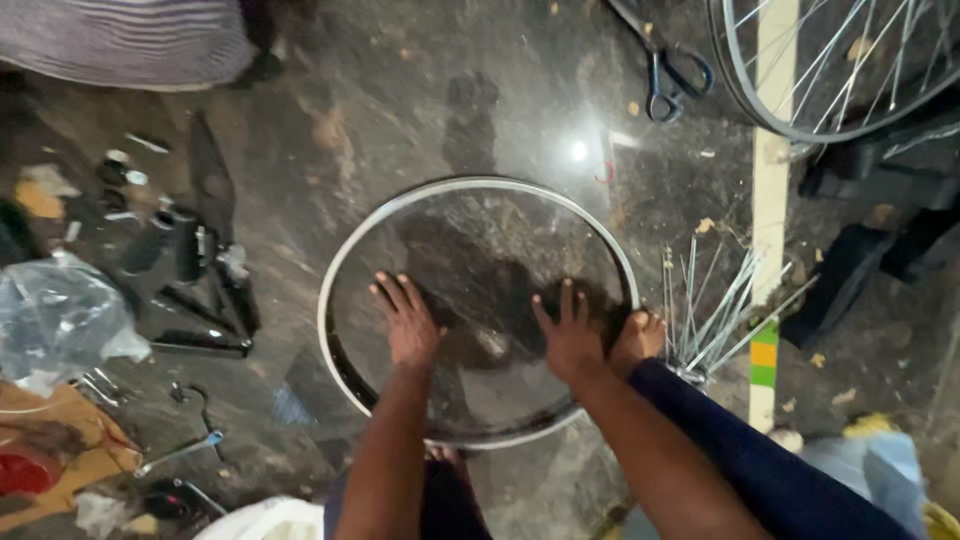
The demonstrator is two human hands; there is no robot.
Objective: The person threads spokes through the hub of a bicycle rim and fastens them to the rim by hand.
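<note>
A bare wheel rim [345, 260] lay flat on the floor [330, 120]. Inside the rim, the left hand [410, 322] and right hand [570, 335] pressed open-palmed, gripping nothing, likely steadying it. Loose spokes [705, 305] stood just right of the rim.

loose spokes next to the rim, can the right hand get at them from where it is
Probably yes: the right hand lies flat inside the rim, and the loose spokes lie just outside it on that side; only the rim edge and a bare foot lie between.

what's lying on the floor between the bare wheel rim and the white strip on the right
A loose bundle of metal spokes lies between the rim and the white strip, beside a bare foot; head view.
</note>
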